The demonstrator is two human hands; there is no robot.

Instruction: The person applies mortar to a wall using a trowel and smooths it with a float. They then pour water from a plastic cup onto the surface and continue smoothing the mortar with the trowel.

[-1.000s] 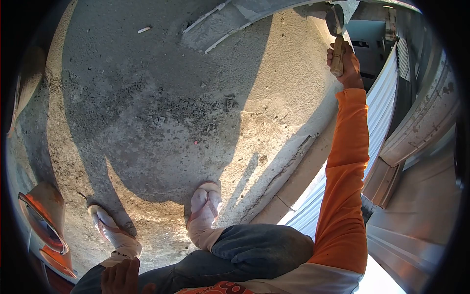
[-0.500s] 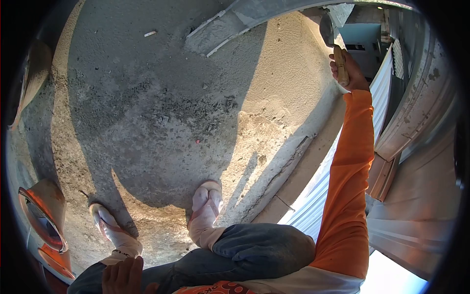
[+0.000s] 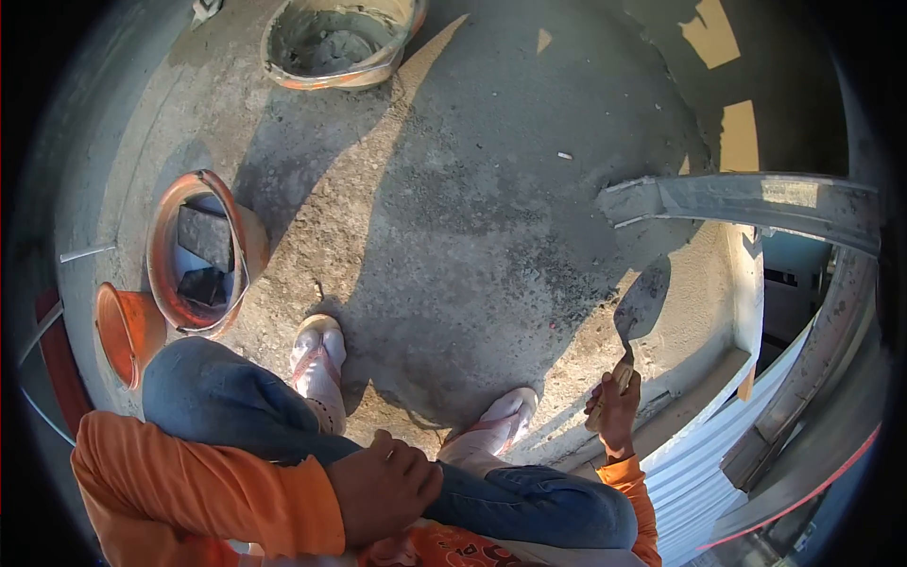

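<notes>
My right hand [image 3: 616, 408] is wrapped round the wooden handle of a trowel [image 3: 644, 300]. The trowel's leaf-shaped metal blade points away from me, above the rough mortar surface near the right edge; whether it touches cannot be told. My left hand [image 3: 392, 487] rests on my lap, its fingers curled in, and nothing shows in it. Grey mortar floor [image 3: 453, 283] spreads in front of my feet, smoother farther off and coarser close by.
A tub of wet mortar [image 3: 340, 52] stands at the far left. Nearer are an orange-rimmed bucket [image 3: 250, 241] with dark pieces inside and a smaller orange bucket [image 3: 142, 331]. A mortar-smeared beam [image 3: 737, 194] crosses at the right, above a drop beside corrugated sheeting [image 3: 694, 482].
My view has swung left, bringing the mortar tub and buckets in. My right hand has drawn the trowel back from its outstretched reach, closer to my body. My left hand stays on my lap.
</notes>
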